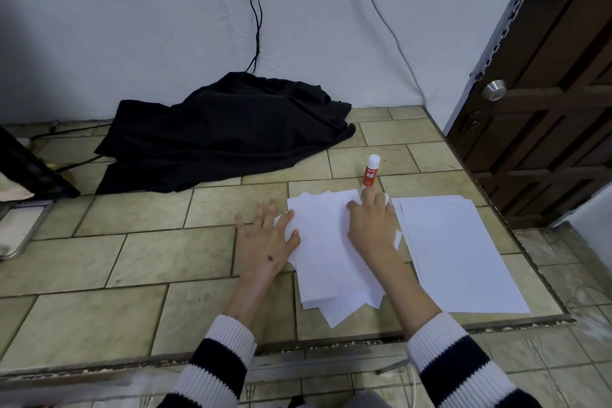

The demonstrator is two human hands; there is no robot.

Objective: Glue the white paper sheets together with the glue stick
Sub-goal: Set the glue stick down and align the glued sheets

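A loose pile of white paper sheets lies on the tiled counter. My left hand rests flat with spread fingers on the pile's left edge. My right hand presses palm down on the pile's upper right part, holding nothing. A red and white glue stick stands upright with its cap on just beyond my right fingertips, apart from them. A second, neater stack of white sheets lies to the right of the pile.
A heap of black cloth lies at the back of the counter against the wall, with cables hanging above it. A dark wooden door stands at the right. A metal tray edge shows at the far left.
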